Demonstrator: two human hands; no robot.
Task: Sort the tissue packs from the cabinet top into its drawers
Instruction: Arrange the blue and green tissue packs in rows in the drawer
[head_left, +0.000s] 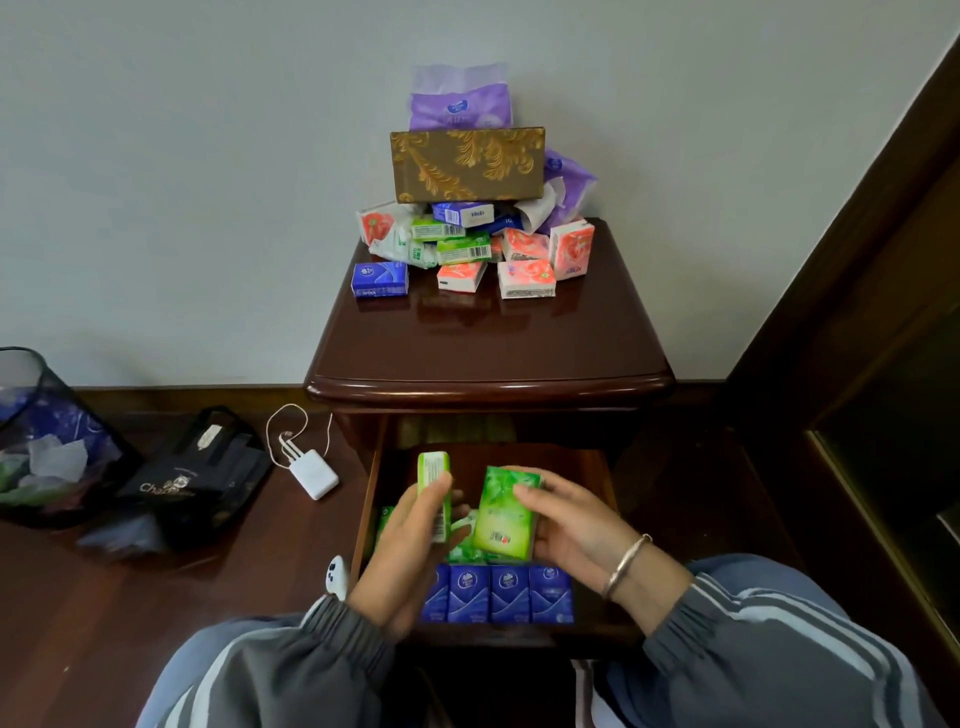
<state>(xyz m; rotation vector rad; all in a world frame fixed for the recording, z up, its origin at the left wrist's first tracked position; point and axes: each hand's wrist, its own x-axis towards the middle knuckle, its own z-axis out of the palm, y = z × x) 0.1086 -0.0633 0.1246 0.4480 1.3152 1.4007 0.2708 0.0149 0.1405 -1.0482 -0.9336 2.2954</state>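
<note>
A dark wooden cabinet (488, 343) stands against the wall with a pile of tissue packs (467, 244) at the back of its top: blue, green and red-pink small packs, a gold-patterned tissue box (467, 163) and purple soft packs (460, 101). The open drawer (605, 493) below holds a row of blue packs (511, 595) along the front and green packs behind. My left hand (405, 556) grips a green pack (435, 486) on edge over the drawer. My right hand (576, 525) holds a second green pack (506, 514) face up beside it.
On the dark floor to the left are a mesh waste bin (47, 441), a black bag (192, 483), a white charger with cable (311, 473) and a small white object (337, 574) by the drawer. A dark wooden frame (857, 338) stands on the right.
</note>
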